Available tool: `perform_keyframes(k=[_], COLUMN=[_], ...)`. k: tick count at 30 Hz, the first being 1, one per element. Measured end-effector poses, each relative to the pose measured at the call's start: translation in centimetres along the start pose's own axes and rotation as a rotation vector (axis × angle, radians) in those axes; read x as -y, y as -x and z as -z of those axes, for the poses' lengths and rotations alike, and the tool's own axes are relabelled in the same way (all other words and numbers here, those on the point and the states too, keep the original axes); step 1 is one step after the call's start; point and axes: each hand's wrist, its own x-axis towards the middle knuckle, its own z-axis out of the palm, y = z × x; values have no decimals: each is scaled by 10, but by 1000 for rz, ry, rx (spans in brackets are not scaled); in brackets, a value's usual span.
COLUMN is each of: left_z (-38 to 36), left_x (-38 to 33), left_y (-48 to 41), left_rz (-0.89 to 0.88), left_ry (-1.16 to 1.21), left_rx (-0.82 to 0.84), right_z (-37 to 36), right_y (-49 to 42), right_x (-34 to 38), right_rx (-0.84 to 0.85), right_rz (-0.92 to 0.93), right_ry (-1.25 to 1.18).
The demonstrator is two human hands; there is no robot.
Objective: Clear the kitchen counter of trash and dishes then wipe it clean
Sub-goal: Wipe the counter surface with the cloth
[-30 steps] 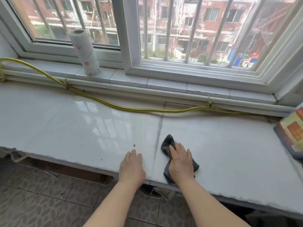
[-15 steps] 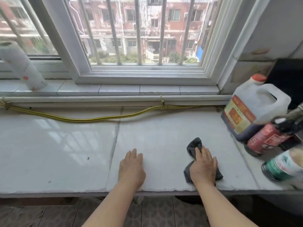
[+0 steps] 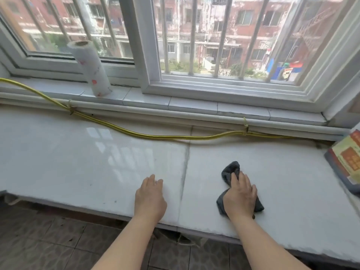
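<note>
A white stone counter (image 3: 78, 162) runs under the window. My right hand (image 3: 240, 197) lies flat on a dark grey cloth (image 3: 230, 172), pressing it onto the counter near the front edge, right of a seam between two slabs. The cloth sticks out beyond my fingertips and at both sides of my palm. My left hand (image 3: 150, 197) rests flat on the bare counter just left of the seam, fingers straight, holding nothing.
A yellow hose (image 3: 155, 136) runs along the back of the counter, tied to a white pipe. A paper towel roll (image 3: 91, 69) stands on the window sill. A jug with an orange label (image 3: 346, 158) sits at the right edge. Tiled floor lies below.
My view swung right and then back left, so the bottles at the right left the frame. My right hand has slid the cloth rightward from the seam. My left hand stayed put.
</note>
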Motion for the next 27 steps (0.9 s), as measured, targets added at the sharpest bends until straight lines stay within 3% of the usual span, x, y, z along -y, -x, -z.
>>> perform_keyframes(k=[10,17,20,24,27], left_z=[48,71,72,75,76], left_x=[191,265,280,292,295], left_y=[-47,-69,-71,-75,-74], left_rz=[106,108,67,51,39], left_ry=[14,34,40,60,60], left_rx=[-39,-9,-19,-66,-57], right_z=[-55,-82,-92,-96,-88], right_y=[14,29,28,33,26], right_x=[207,321,368,392,370], right_rx=[28,71,129,238,165], right_rz=[112,234,369,569,453], right_ry=[-12,10,-10,-19,-54])
